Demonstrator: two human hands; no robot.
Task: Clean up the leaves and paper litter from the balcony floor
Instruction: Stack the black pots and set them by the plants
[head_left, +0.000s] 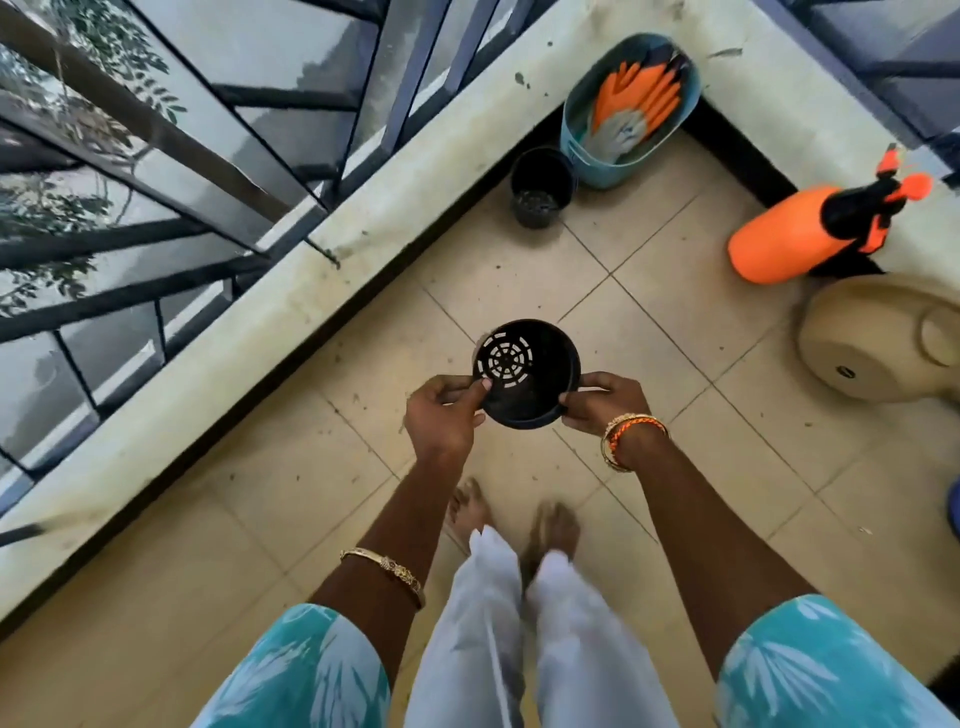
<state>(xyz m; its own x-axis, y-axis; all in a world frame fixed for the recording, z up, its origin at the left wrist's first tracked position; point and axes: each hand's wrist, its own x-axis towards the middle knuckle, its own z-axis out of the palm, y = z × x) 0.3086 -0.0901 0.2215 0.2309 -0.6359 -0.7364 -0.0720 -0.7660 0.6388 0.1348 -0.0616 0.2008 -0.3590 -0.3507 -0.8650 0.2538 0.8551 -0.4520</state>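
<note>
From my head camera, looking down past my arms, I have an empty black plastic nursery pot (527, 374) held over the balcony floor (519, 275). My left hand (441, 415) pinches its near-left rim with thumb and fingers, and my right hand (602, 402) pinches the opposite rim the same way. I keep it tipped, mouth towards me, so the slotted drainage base shows through; I judge that I am checking it is empty, perhaps to use it as a catcher for litter.

The litter itself is thin here: small dark leaf bits (358, 400) lie scattered on the beige tiles near the black skirting and the low parapet wall (291, 317). I see no paper for certain; a pale fleck far right may be some, but the edge of the view is too blurred to say.

In the corner ahead stand a second black pot (543, 187), just beside a teal tub (582, 156) holding orange-and-grey work gloves (639, 98), parked out of my walking path. To the right an orange pressure sprayer (779, 241) stands behind an upturned beige planter (862, 353).
</note>
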